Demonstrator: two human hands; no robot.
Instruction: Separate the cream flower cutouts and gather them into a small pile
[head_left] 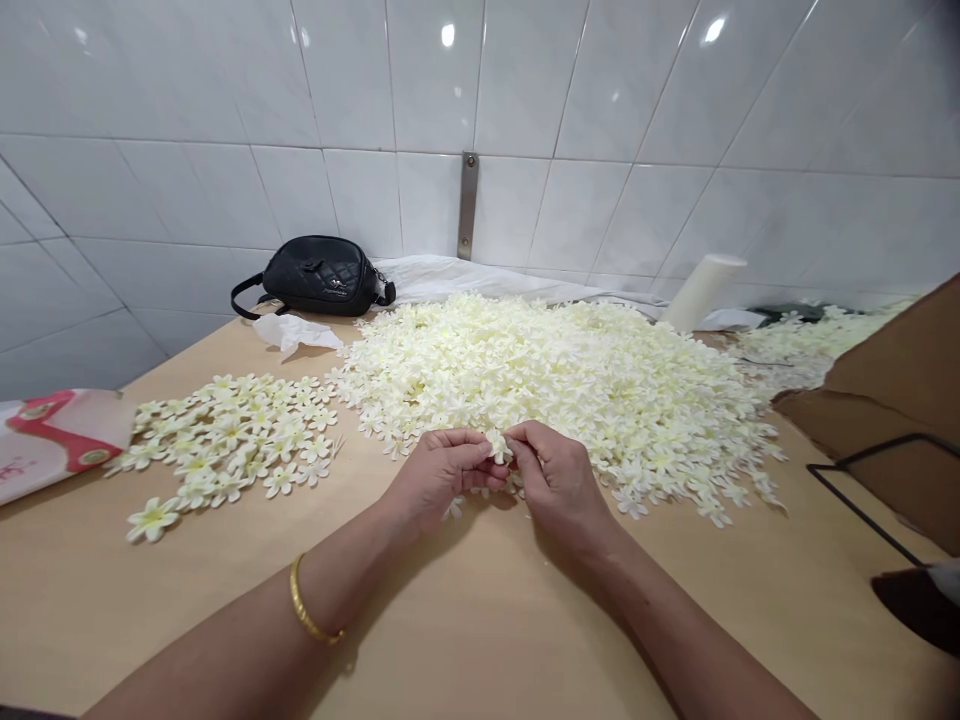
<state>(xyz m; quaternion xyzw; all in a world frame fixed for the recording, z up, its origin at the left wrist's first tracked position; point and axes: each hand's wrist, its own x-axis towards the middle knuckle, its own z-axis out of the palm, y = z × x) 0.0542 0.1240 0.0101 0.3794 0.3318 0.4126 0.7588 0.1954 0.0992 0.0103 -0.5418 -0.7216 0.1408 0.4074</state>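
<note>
Between my two hands, just in front of a large pile of pale yellow-white flowers (525,360), is one small white flower (498,446). My left hand (442,475) pinches it from the left with thumb and fingers. From the right, my right hand (559,480) has its thumb and index finger closed at the flower's edge. A smaller spread of flowers (232,435) lies on the table to the left, with a single larger bloom (152,519) at its near end.
A black bag (319,275) and white tissue (296,335) sit at the back left of the table (465,640). Far left is a red-and-white packet (67,440). A white roll (701,292) stands behind the pile; brown cardboard (892,400) and a black metal frame (862,510) are at right.
</note>
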